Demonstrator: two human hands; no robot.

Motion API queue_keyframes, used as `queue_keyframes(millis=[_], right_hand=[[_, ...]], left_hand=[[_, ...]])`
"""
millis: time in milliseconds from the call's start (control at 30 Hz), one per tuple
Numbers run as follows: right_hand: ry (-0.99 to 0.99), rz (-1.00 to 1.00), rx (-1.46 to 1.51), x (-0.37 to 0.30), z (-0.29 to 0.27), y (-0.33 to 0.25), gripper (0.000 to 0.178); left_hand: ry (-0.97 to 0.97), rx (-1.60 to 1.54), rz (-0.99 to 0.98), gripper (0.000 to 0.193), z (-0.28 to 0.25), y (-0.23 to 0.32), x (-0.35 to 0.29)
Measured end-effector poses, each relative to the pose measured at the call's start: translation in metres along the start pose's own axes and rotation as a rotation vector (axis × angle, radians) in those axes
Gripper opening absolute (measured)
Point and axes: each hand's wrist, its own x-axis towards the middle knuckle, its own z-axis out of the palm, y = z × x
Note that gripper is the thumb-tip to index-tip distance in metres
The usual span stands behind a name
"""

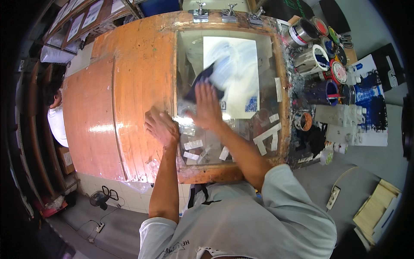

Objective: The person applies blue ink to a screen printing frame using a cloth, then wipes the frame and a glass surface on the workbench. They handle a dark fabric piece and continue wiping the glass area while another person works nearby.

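Observation:
My right hand [208, 105] lies with its fingers stretched out on a dark blue cloth [202, 86], pressing it against a glass pane [189, 56]. Beneath the cloth is a white sheet [243, 82] with pale blue smears and a small blue square pattern at its lower right corner. The fingers are slightly blurred, and part of the cloth is hidden under them. To the left, my left hand [161, 126] rests on the orange-brown wooden tabletop [140, 77] beside the pane's frame, fingers loosely bent and holding nothing.
Metal hinge clamps [228, 15] stand along the far edge. Several white tape strips [193, 144] stick to the glass. Paint cans [302, 32] and a dark blue cup [321, 93] crowd the right side. At the far left, another person [56, 116] is beside shelves.

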Motion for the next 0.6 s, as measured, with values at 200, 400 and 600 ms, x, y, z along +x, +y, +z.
queue_keyframes(millis=[200, 400, 600], right_hand=[[0.105, 0.192, -0.029, -0.054, -0.031, 0.066, 0.106], [0.137, 0.027, 0.139, -0.055, 0.001, -0.022, 0.104], [0.132, 0.325, -0.039, -0.074, -0.034, 0.122, 0.102]], left_hand=[[0.031, 0.035, -0.001, 0.049, 0.002, -0.005, -0.003], [0.040, 0.049, 0.031, 0.049, 0.008, -0.006, -0.004], [0.055, 0.084, 0.040, 0.048, 0.008, -0.011, -0.005]])
